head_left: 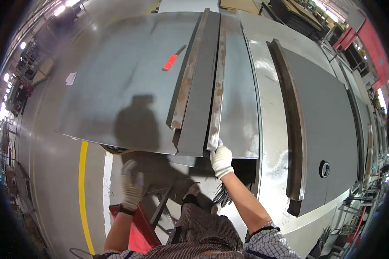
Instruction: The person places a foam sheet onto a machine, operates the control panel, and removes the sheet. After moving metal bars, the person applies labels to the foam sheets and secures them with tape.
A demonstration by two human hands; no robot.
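My right hand [221,160], in a white knitted glove, grips the near end of a long, rust-stained steel bar [218,93]; its fingertips are partly hidden. My left hand [132,185], gloved the same way, is held off the near edge of the table with fingers apart and nothing in it. A second steel bar [188,82] runs alongside to the left. Between the two bars lies a long dark grey strip [199,90]. All of these rest on a large grey metal sheet [99,108]. Left of the bars lies a red-handled tool [170,62] with a narrow dark blade.
To the right, a dark panel [328,112] bears another long metal bar [293,116] and a tape roll [324,168]. Below the near edge hang several thin dark strips [222,194] and a red piece [139,231]. A yellow line [83,194] marks the floor at left.
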